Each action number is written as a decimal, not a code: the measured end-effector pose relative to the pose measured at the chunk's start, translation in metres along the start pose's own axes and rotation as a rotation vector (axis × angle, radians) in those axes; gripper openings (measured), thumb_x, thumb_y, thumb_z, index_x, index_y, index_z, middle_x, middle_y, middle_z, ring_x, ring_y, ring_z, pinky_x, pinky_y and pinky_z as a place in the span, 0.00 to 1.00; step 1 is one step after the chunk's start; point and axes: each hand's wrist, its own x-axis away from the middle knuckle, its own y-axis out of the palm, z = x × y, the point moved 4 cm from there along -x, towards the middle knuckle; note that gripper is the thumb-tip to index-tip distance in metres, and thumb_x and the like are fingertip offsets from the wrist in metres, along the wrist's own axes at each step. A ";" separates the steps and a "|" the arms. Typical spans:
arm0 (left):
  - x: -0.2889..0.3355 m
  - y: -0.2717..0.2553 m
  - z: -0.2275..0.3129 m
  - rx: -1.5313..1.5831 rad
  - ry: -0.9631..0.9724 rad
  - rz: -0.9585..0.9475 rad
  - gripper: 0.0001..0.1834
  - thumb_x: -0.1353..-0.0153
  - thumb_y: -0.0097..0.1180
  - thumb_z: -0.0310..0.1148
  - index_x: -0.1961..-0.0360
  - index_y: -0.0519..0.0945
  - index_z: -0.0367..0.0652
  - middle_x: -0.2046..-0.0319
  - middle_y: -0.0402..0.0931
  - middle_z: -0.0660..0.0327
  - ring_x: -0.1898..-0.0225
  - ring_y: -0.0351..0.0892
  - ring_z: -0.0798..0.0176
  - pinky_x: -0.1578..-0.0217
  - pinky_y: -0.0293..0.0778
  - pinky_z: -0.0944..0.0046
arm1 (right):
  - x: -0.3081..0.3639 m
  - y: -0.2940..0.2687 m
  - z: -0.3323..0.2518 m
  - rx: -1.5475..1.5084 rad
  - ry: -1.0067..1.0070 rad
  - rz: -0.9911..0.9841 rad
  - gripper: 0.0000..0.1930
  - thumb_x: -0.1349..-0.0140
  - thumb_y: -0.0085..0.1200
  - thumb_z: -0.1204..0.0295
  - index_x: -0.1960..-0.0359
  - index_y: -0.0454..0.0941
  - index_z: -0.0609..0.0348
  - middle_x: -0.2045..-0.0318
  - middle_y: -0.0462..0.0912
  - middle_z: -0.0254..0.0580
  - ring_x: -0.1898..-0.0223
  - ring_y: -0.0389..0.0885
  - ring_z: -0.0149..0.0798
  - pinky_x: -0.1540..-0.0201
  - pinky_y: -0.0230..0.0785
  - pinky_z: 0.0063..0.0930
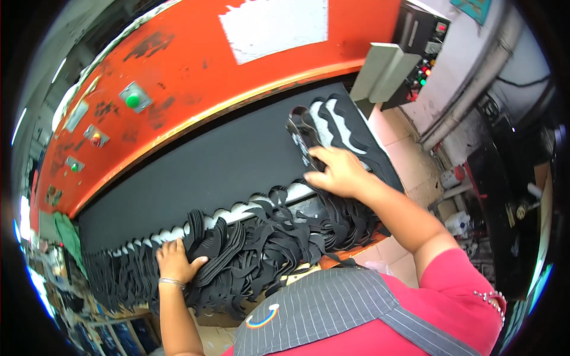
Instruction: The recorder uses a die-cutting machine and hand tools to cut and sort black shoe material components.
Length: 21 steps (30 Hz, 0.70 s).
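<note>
The dark curved cutting die [298,142] stood at one o'clock on the black sheet [196,160], my right hand [337,171] clamped round its near end; beside it ran wavy white gaps [339,126], seemingly finished cuts, whereas the broad middle looked uncut; my right forearm [398,210] slanted from four o'clock; at eight, my left hand [175,261] lay, fingers apart, on black strips [267,267].

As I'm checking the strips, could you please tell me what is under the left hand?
Black strips show on both sides of the left hand; whatever lies directly beneath its palm is covered.
</note>
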 end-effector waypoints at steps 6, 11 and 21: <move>-0.070 -0.109 0.150 0.517 0.651 0.444 0.30 0.44 0.60 0.42 0.42 0.71 0.42 0.43 0.70 0.48 0.39 0.66 0.46 0.39 0.61 0.52 | -0.063 0.024 0.024 0.279 0.119 -0.055 0.26 0.50 0.55 0.58 0.49 0.75 0.55 0.61 0.80 0.53 0.57 0.80 0.52 0.54 0.72 0.45; -0.125 -0.034 0.176 0.256 0.508 0.454 0.28 0.37 0.49 0.50 0.36 0.67 0.60 0.34 0.59 0.55 0.31 0.53 0.50 0.33 0.45 0.44 | -0.058 0.041 0.029 0.197 0.030 -0.082 0.31 0.46 0.59 0.55 0.41 0.70 0.53 0.57 0.79 0.51 0.55 0.78 0.52 0.51 0.70 0.42; -0.149 -0.051 0.185 0.526 0.428 0.222 0.32 0.39 0.55 0.42 0.36 0.65 0.41 0.37 0.64 0.49 0.32 0.57 0.50 0.35 0.52 0.54 | 0.016 0.021 0.083 -0.210 -0.037 0.082 0.39 0.52 0.63 0.76 0.35 0.62 0.52 0.46 0.78 0.32 0.53 0.74 0.44 0.44 0.62 0.37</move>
